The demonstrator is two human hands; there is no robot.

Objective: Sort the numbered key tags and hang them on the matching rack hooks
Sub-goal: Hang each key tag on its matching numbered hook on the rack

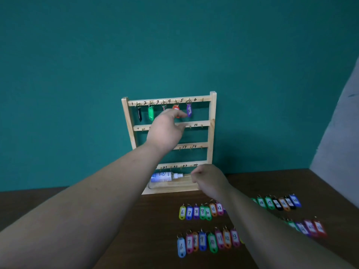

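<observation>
Hidden: left hand (165, 131) covers the rack's (212, 133) middle rails and most of the orange tag (176, 108); the right forearm crosses both tag rows.
Left grip: fingers stretch right at the top rail, just beside the purple tag (189, 110); cannot tell if pinching anything.
Right grip: right hand (209, 178) loosely fisted by the rack base, no tag seen.
Tags: loose key tags (202, 211), coloured and numbered, lie in rows on the tabletop (155, 220), lower right; far ones blurred.

Five tags (150, 113), top row of rack (213, 133)

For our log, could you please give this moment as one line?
rack: hooks 1-5 filled | left hand: at top-row tags, grip unclear | right hand: curled by rack base | other tags: on table
</observation>
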